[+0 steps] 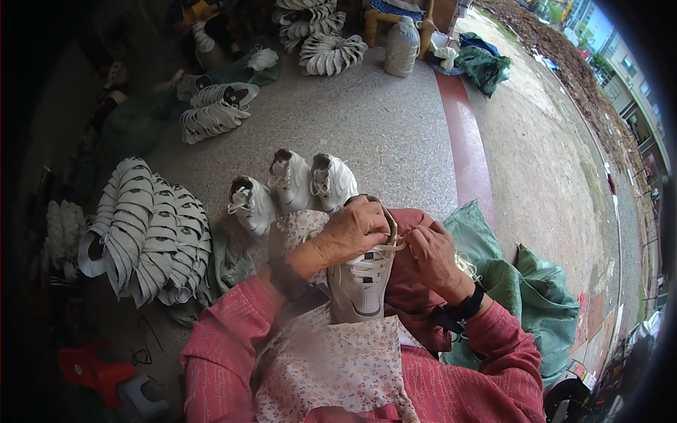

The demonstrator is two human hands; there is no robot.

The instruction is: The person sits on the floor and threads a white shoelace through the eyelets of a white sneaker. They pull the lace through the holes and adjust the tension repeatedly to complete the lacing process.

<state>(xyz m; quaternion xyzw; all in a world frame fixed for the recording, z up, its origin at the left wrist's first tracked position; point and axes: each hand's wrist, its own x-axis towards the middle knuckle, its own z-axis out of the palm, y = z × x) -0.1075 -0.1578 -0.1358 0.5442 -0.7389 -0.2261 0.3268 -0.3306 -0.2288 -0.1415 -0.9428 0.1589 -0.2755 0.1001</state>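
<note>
A white and grey sneaker (358,285) rests on my lap, toe toward me, over the floral apron (331,366). My left hand (355,229) is closed at its collar and tongue, fingers curled over the opening; the fingertips are partly hidden. On the shoe's right side, my right hand (431,257) pinches a pale shoelace (397,247) close to the upper eyelets. The lace crosses the tongue in several rows. Just beyond my hands stand three more laced sneakers, a left one (252,204), a middle one (290,180) and a right one (333,182).
Stacks of white shoe uppers (151,233) lie at the left, with more (214,113) farther off. Green sacks (543,296) sit at my right. A cloudy plastic jug (402,48) stands at the back. A red stool (95,374) is at lower left.
</note>
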